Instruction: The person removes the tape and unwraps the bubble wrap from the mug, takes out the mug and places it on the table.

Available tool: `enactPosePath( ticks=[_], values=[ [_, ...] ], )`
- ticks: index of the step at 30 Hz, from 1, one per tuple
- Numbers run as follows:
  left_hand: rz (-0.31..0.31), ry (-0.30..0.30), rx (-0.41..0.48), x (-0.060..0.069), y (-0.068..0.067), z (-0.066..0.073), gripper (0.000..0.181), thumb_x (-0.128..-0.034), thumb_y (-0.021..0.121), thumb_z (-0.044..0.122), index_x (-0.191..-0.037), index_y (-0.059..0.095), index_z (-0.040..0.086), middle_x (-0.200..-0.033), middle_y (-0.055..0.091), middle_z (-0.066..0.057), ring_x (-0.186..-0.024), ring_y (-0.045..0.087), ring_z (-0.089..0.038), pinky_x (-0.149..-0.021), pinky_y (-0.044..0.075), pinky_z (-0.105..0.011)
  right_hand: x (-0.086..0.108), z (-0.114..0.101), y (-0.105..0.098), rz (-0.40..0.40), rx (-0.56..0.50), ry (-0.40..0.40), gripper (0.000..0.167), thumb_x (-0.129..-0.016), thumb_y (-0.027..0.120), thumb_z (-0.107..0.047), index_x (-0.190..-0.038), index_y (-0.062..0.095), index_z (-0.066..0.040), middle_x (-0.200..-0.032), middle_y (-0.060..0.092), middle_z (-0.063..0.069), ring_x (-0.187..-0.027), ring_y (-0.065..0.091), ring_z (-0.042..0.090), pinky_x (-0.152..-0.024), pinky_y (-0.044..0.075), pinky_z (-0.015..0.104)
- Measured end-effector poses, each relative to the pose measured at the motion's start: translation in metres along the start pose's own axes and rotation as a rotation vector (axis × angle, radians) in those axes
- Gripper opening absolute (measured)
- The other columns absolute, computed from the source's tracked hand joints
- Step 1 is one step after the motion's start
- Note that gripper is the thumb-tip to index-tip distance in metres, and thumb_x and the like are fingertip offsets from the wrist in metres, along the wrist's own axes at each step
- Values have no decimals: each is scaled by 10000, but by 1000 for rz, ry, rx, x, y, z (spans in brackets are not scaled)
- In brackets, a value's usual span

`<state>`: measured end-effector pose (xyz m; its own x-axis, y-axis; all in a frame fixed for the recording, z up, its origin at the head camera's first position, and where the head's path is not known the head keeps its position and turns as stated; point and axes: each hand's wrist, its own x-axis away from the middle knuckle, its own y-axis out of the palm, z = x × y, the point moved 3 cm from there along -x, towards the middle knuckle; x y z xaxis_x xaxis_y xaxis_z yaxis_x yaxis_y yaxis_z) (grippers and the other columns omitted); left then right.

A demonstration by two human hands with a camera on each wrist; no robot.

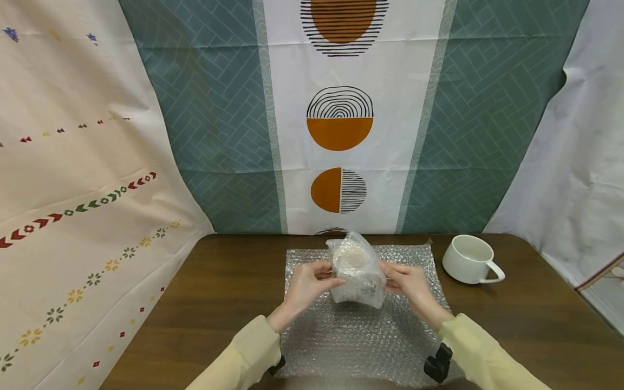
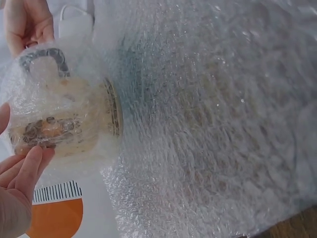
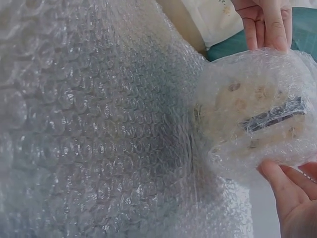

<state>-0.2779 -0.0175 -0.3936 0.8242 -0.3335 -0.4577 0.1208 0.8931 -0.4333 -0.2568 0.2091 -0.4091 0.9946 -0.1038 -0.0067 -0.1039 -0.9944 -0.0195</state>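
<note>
A cream mug with a dark handle and brown patterning, bundled in bubble wrap [image 1: 355,271], is held just above the middle of the table. Through the clear layers, the handle [image 2: 62,58] and part of the pattern show in the left wrist view. My left hand [image 1: 312,281] pinches the bundle's left side, thumb in front. On the opposite side my right hand [image 1: 408,283] grips it between thumb and fingers; the bundle hides some fingertips. Beneath both hands a large bubble wrap sheet [image 1: 351,346] lies spread out flat.
A white cup [image 1: 467,259] stands on the brown wooden table [image 1: 229,287] to the right of the sheet, its handle pointing right. Behind the table hangs a patterned cloth [image 1: 219,119]; pale cloths drape at both sides.
</note>
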Motion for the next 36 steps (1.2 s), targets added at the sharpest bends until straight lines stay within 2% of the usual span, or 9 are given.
enactPosePath(
  ticks=[6, 17, 28, 36],
  values=[
    [-14, -33, 14, 0, 3, -2, 364, -711, 778, 219, -970, 673, -15, -886, 659, -135, -794, 641, -224, -657, 491, -208, 0, 4, -2, 18, -15, 9, 462, -859, 639, -220, -1160, 534, 115, -1026, 595, 240, -787, 638, 231, -673, 510, 339],
    [-43, -13, 8, 3, 8, -9, 298, -719, 768, 214, -928, 683, 18, -860, 665, -88, -783, 641, -187, -656, 491, -207, 3, 10, -5, 30, -14, 7, 433, -860, 639, -181, -1141, 537, 132, -990, 602, 248, -761, 642, 236, -658, 512, 339],
    [-49, -41, 13, 6, 11, -11, 329, -726, 762, 223, -966, 679, 15, -867, 664, -74, -778, 638, -158, -648, 492, -209, 4, 14, -7, 45, 14, 12, 427, -862, 636, -183, -1149, 544, 119, -980, 613, 235, -748, 642, 232, -650, 515, 344],
    [-48, -34, 13, 7, 13, -11, 327, -740, 751, 212, -984, 667, 12, -902, 657, -104, -789, 639, -213, -650, 491, -209, 4, 14, -10, 3, 8, 26, 426, -877, 615, -165, -1190, 520, 107, -1043, 594, 230, -784, 637, 245, -680, 509, 358]
  ],
)
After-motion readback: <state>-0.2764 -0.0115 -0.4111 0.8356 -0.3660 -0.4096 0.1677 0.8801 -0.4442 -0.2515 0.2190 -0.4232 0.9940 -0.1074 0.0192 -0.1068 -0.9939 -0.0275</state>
